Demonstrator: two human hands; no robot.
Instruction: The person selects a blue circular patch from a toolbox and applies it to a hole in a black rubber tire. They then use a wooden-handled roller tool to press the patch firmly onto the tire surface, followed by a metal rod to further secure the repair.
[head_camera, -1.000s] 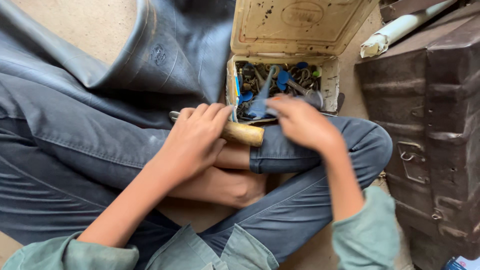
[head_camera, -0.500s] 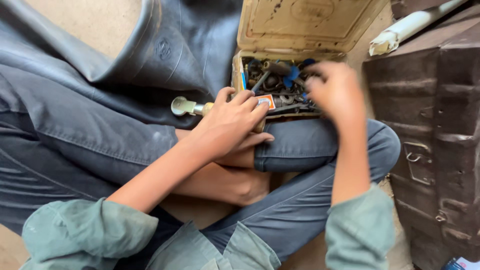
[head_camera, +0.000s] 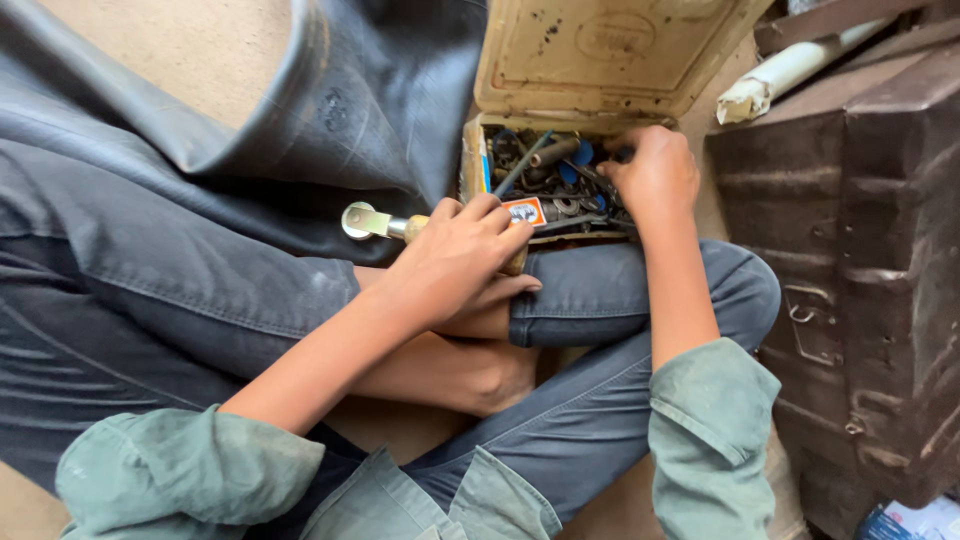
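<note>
Left hand (head_camera: 455, 258) is clenched around a wooden-handled tool (head_camera: 400, 226), whose metal end (head_camera: 358, 220) juts out to the left past the knuckles; the grip sits on the handle just beside the near left corner of the open tool box (head_camera: 478, 165). Between the fingers a small orange-and-white packet (head_camera: 523, 211) shows, touching the box's front edge. Right hand (head_camera: 655, 172) reaches into the box from the right, fingers curled down among the contents; whether it grasps any item cannot be told.

Box contents (head_camera: 550, 180) are a dense jumble of dark metal parts and blue pieces, filling it to the rim. Its cream, rust-spotted lid (head_camera: 600, 50) stands tilted back.

Both forearms cross above the person's folded legs in blue trousers (head_camera: 590, 290), which press against the box front. A large black rubber inner tube (head_camera: 330, 110) drapes over the left side, close against the box wall. To the right, a dark metal trunk (head_camera: 850, 250) stands near the knee, leaving a narrow gap. A rolled pale bundle (head_camera: 780, 75) lies on top of it.
</note>
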